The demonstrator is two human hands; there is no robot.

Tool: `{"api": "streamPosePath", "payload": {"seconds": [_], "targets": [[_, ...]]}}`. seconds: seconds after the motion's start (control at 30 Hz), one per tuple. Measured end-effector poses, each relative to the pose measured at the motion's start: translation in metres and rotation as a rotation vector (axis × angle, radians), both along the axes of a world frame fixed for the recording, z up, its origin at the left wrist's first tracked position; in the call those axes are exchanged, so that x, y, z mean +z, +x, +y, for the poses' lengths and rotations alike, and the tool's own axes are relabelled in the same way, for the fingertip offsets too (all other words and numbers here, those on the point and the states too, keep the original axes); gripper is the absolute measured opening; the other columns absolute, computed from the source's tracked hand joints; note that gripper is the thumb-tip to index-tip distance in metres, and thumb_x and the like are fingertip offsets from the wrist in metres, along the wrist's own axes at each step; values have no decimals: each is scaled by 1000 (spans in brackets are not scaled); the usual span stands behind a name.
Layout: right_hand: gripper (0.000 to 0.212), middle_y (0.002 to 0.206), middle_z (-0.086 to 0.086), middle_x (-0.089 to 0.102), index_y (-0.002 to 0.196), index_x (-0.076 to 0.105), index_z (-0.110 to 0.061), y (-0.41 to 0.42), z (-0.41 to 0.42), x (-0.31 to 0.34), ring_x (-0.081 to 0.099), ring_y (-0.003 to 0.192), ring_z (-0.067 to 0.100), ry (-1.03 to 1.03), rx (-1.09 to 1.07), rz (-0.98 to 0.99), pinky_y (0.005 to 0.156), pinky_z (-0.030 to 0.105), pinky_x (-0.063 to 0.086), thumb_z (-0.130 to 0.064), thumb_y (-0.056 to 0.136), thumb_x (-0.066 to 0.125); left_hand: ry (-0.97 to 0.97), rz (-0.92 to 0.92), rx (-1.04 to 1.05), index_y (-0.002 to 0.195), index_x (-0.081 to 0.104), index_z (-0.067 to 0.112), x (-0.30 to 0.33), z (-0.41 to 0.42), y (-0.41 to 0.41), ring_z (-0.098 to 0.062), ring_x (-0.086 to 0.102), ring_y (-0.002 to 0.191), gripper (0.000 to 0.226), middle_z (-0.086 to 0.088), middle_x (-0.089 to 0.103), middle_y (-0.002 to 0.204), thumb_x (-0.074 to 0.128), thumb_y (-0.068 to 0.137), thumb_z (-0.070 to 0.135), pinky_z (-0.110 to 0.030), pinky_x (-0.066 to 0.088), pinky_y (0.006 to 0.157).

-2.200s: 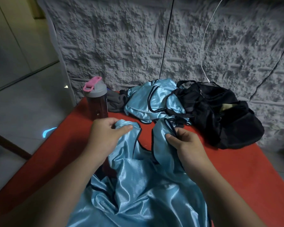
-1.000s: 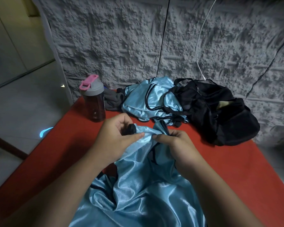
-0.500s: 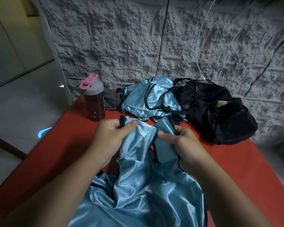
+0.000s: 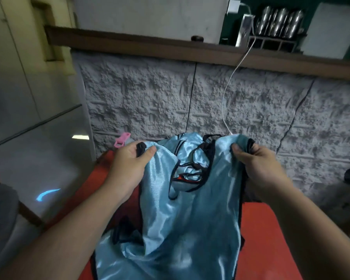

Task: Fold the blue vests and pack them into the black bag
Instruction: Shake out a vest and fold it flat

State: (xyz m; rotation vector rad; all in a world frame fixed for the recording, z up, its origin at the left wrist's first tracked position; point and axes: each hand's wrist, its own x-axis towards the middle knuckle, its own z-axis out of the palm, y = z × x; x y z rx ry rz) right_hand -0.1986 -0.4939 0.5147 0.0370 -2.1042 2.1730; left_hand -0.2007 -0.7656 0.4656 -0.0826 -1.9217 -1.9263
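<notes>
a: how many vests do we count?

b: two that we can tell apart. we hold one shiny light-blue vest with black trim (image 4: 182, 215) up over the red table (image 4: 267, 239), and its lower part bunches on the tabletop. behind it, at the far edge of the table, lies a second crumpled light-blue vest (image 4: 185, 142), mostly hidden. whether more are in that heap, we cannot tell.

a: and bags?

b: only a dark strip (image 4: 251, 144) shows behind the held vest's right shoulder, at the far side of the table; we cannot say it is the black bag.

a: our hands?

b: two. our left hand (image 4: 127, 164) is curled on the held vest's left shoulder, thumb (image 4: 148, 153) pressed on the front of the cloth, the other fingers wrapped behind with the black trim between them. our right hand (image 4: 259, 164) grips the right shoulder the same way, thumb (image 4: 237, 149) on the front, fingers folded round the edge. both are tightly closed on the fabric, well apart, so the neckline hangs open between them.

a: anything else by the table?

b: one pink bottle lid (image 4: 122, 139) peeks up just beyond our left hand, at the table's far left corner. one white cable (image 4: 226, 93) hangs down the grey textured wall panel (image 4: 146, 98) behind the table.
</notes>
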Motion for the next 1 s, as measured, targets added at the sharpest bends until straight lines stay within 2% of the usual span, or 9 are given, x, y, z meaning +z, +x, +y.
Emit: {"api": "streamPosePath", "payload": {"seconds": [0.1, 0.17, 0.27, 0.37, 0.5, 0.57, 0.7, 0.83, 1.0], "targets": [[24, 71, 11, 70, 80, 70, -8, 16, 7, 59, 66, 60, 26, 5, -52, 105, 57, 36, 57, -21, 99, 64, -6, 77, 32, 86, 71, 11, 52, -8, 12, -21, 66, 81, 17, -17, 74, 92, 72, 91, 27, -55, 55, 82], [23, 70, 6, 70, 81, 69, -9, 30, 12, 99, 66, 60, 21, -4, -76, 169, 54, 32, 56, -23, 99, 65, -30, 121, 54, 85, 70, 10, 89, -16, 25, -20, 63, 77, 35, -15, 73, 86, 73, 83, 45, -52, 54, 74], [18, 74, 3, 72, 87, 68, -8, 54, 15, 150, 68, 67, 18, -54, -68, 258, 63, 34, 58, -20, 99, 62, -73, 193, 95, 86, 71, 11, 139, -27, 50, -20, 61, 74, 48, -11, 71, 82, 72, 77, 58, -43, 49, 70], [15, 79, 4, 73, 91, 68, -7, 78, 18, 189, 69, 72, 19, -52, -54, 329, 69, 32, 60, -18, 100, 62, -118, 277, 153, 89, 74, 18, 180, -39, 75, -22, 68, 79, 38, -12, 75, 87, 72, 82, 55, -52, 56, 76], [14, 84, 4, 73, 94, 68, -7, 108, 18, 227, 70, 77, 20, -60, -72, 378, 79, 37, 59, -19, 100, 63, -131, 371, 189, 87, 66, 7, 222, -54, 103, -23, 64, 77, 61, -25, 69, 91, 68, 75, 67, -52, 54, 73], [16, 83, 5, 75, 92, 69, -8, 117, 20, 240, 72, 77, 21, -73, -115, 399, 76, 38, 61, -21, 100, 63, -57, 385, 212, 87, 68, 7, 235, -58, 113, -23, 64, 79, 57, -25, 70, 94, 71, 77, 63, -46, 53, 75], [15, 85, 6, 76, 94, 69, -8, 133, 28, 256, 73, 80, 24, -104, -164, 368, 73, 38, 58, -20, 101, 62, 160, 335, 199, 90, 72, 6, 255, -68, 130, -32, 71, 91, 27, -23, 73, 102, 70, 95, 33, -50, 56, 86], [13, 93, 12, 71, 100, 67, -6, 144, 36, 262, 69, 79, 25, -72, -131, 330, 87, 45, 57, -18, 100, 63, 151, 269, 140, 95, 73, 10, 265, -80, 138, -36, 71, 101, 18, -15, 75, 103, 65, 99, 26, -55, 55, 96], [16, 85, 9, 73, 101, 67, -6, 147, 44, 269, 70, 76, 24, -97, -88, 381, 82, 44, 57, -21, 100, 62, 139, 275, 78, 100, 72, 16, 280, -80, 150, -21, 73, 84, 16, -6, 77, 94, 59, 102, 25, -35, 57, 77]]}}
